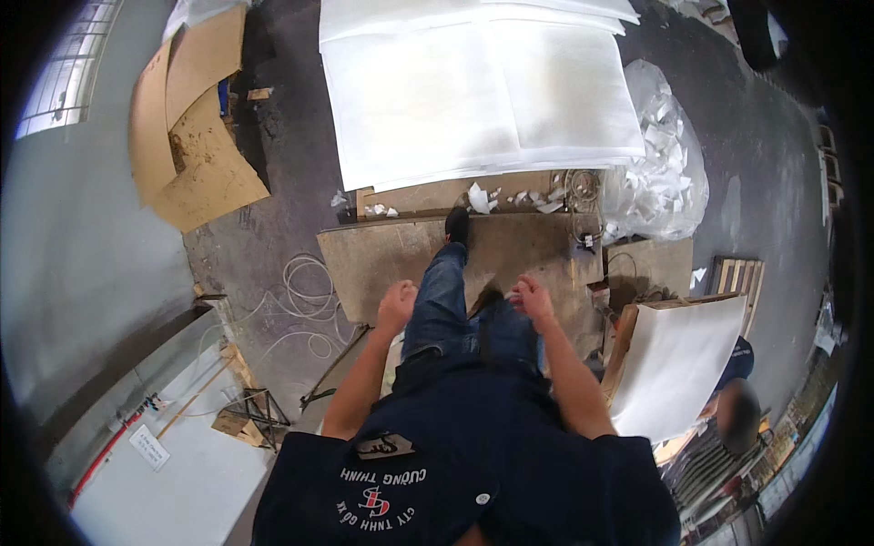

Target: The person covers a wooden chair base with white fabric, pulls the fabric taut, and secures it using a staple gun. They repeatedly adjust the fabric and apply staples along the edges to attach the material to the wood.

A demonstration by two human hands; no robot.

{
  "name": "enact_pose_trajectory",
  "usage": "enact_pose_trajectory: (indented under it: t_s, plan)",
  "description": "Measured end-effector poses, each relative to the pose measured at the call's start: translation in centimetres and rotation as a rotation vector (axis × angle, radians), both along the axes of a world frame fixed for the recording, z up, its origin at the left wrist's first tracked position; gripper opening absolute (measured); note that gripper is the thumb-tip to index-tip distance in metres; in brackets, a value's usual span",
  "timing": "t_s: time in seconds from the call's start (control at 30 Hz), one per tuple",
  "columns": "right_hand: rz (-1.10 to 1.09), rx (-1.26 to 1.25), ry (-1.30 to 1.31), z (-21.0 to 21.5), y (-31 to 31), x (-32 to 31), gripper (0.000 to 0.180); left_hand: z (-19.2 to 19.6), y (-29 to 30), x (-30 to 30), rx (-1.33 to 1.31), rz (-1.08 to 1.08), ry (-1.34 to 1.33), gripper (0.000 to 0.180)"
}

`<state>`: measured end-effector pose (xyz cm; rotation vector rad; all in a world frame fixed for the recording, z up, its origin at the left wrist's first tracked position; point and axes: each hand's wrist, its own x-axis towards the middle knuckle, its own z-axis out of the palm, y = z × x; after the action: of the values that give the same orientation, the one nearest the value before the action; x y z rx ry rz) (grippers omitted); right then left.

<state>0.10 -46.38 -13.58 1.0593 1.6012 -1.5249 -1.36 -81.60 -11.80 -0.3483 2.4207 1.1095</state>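
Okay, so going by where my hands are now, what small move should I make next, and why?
Probably reach both hands forward to the near edge of the white sheets. The left hand and right hand both hang short of that edge, neither appears to hold a sheet, and the sheets lie straight ahead of you.

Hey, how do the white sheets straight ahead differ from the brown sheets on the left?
The white sheets look mostly plain; the brown sheets bear dark specks. The white sheets spread wider in view than the brown sheets. The white sheets lie roughly aligned; the brown sheets splay at angles. Both sets overlap.
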Motion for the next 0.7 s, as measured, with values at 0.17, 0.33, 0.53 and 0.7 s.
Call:
enact_pose_trajectory:
  t_s: [0.17, 0.33, 0.53, 0.7]
  plan:
    - [-0.260, 0.050, -0.083, -0.5, 5.1, -6.4, 0.042, -3.5, -8.0, -2.7, 0.166, 0.461, -0.287, 0.034]
    - [-0.403, 0.025, 0.026, -3.1, 8.9, -16.5, 0.036, -5.2, -12.0, -2.4, 0.547, 0.724, -0.311, 0.038]
    - [-0.740, -0.184, 0.327, -14.4, 14.5, -39.2, 0.022, -3.9, -5.7, -2.7, 0.333, 0.909, -0.126, 0.041]
    - [-0.816, -0.301, 0.617, -26.2, 18.0, -65.4, 0.031, -11.3, -0.7, 6.9, -0.004, 1.110, -0.327, 0.042]
